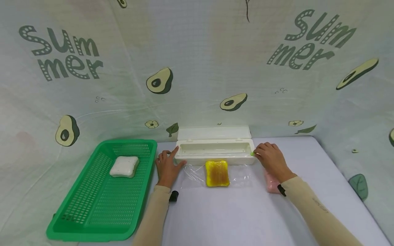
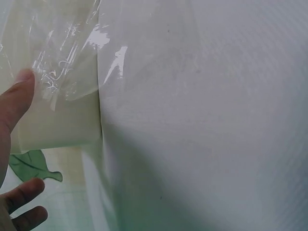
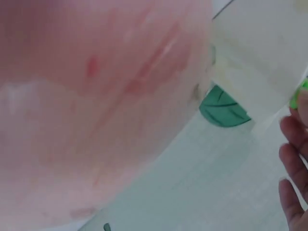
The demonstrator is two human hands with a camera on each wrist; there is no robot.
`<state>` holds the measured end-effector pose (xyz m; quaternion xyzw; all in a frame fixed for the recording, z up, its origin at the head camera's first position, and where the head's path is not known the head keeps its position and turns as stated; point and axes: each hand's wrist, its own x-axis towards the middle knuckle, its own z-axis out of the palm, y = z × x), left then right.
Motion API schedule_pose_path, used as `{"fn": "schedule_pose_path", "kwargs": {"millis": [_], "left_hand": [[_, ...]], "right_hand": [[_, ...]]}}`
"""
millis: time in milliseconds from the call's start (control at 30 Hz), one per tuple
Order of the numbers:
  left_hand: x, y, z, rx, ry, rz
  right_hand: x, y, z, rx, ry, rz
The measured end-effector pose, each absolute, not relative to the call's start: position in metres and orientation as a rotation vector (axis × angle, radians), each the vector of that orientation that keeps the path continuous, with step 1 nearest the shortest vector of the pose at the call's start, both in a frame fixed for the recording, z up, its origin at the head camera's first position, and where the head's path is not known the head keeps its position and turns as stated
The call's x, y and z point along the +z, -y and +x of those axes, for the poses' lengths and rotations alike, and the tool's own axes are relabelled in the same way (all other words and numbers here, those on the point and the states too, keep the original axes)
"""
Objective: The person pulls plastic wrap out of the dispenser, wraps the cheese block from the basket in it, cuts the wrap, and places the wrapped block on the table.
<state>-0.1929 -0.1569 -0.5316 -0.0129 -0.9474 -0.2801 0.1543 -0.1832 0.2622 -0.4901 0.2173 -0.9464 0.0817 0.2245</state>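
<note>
A white cling film dispenser box (image 1: 215,160) stands at the back of the table with its lid raised. Clear film (image 1: 241,176) runs from its front edge, and a yellow-brown toy bread slice (image 1: 217,173) sits on that film. My left hand (image 1: 167,169) spreads round the box's left end; in the left wrist view its thumb (image 2: 21,94) presses on the film-covered face while the other fingers stay extended. At the right end, my right hand (image 1: 272,160) pinches a small green slide cutter (image 1: 252,153), also seen at the edge of the right wrist view.
To the left lies a green plastic basket (image 1: 143,191) holding a white slice-shaped block (image 1: 124,166). A pink block (image 1: 271,182) lies partly under my right wrist and fills much of the right wrist view. A printed cloth (image 1: 197,68) hangs behind the table.
</note>
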Motion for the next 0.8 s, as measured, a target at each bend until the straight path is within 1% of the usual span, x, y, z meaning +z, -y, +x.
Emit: {"fn": "schedule_pose_path", "kwargs": {"millis": [233, 367, 500, 600, 800], "left_hand": [[-0.527, 0.158, -0.192, -0.808, 2.761, -0.062], [-0.527, 0.157, -0.189, -0.814, 2.748, -0.093], [-0.533, 0.155, -0.185, -0.918, 2.673, -0.144], [-0.536, 0.153, -0.181, -1.006, 2.581, -0.233], [-0.537, 0.152, -0.179, -1.084, 2.476, -0.506]], "right_hand": [[-0.503, -0.236, -0.171, 0.312, 2.601, 0.617], [-0.511, -0.220, -0.175, 0.311, 2.575, 0.664], [-0.520, -0.216, -0.180, 0.299, 2.510, 0.702], [-0.524, -0.216, -0.182, 0.301, 2.437, 0.737], [-0.527, -0.220, -0.185, 0.332, 2.298, 0.843]]}}
